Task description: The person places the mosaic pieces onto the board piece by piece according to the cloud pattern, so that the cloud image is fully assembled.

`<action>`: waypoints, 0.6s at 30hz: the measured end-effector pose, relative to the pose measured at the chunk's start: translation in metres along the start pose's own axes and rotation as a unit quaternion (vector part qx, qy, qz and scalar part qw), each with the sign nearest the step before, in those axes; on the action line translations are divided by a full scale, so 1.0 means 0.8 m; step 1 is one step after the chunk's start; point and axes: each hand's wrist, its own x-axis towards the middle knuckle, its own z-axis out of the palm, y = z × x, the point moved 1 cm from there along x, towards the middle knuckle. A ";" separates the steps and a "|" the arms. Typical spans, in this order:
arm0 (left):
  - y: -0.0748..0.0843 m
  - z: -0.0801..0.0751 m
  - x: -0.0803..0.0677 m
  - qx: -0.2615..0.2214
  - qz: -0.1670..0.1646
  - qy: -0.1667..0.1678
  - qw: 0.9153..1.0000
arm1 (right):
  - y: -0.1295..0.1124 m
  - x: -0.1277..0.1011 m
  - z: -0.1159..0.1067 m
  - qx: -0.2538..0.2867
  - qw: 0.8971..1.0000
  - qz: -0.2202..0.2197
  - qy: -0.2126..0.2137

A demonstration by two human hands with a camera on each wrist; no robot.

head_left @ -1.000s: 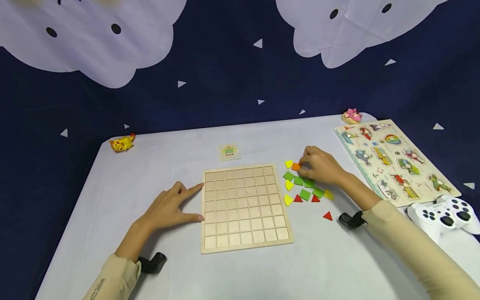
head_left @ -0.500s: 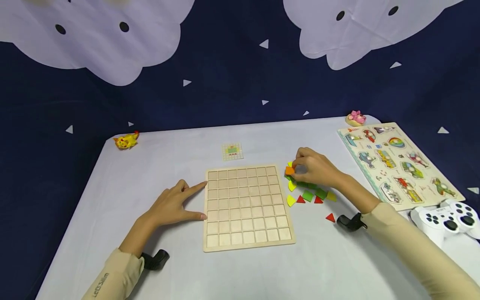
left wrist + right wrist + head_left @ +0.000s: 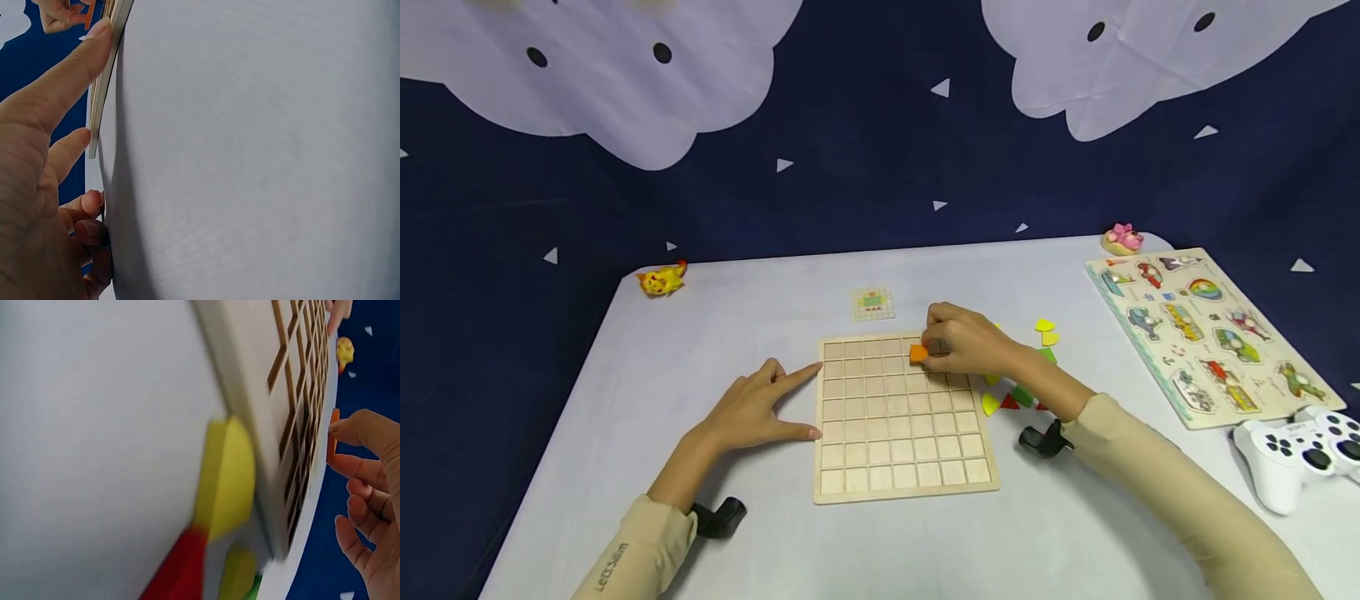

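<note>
An orange tile (image 3: 917,353), a pale wooden grid board (image 3: 901,454), and yellow, green, red pieces (image 3: 990,404).

Grid board (image 3: 898,417) at the table's (image 3: 775,533) middle.
A small card (image 3: 873,304) lies behind it, loose pieces (image 3: 1022,367) to its right, a peg puzzle (image 3: 1210,333) and controller (image 3: 1292,450) farther right, one toy (image 3: 660,280) at the far left corner.

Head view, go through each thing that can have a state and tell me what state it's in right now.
Grid board: flat on the table, cells bare.
Orange piece: pinched, over the board's top rows.
Right hand: pinches the orange piece.
Left hand: fingers straight against the board's left edge.
Loose pieces: lying beside the board's right edge.
Peg puzzle: filled, untouched.
Game controller: idle.
</note>
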 end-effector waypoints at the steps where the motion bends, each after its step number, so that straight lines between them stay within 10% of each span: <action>1: 0.000 0.000 0.000 0.000 0.000 0.000 1.000 | -0.003 0.004 0.003 -0.002 1.000 -0.003 -0.001; 18: -0.003 0.003 0.003 0.000 -0.004 -0.004 1.000 | -0.024 0.026 0.027 -0.013 0.999 -0.043 -0.011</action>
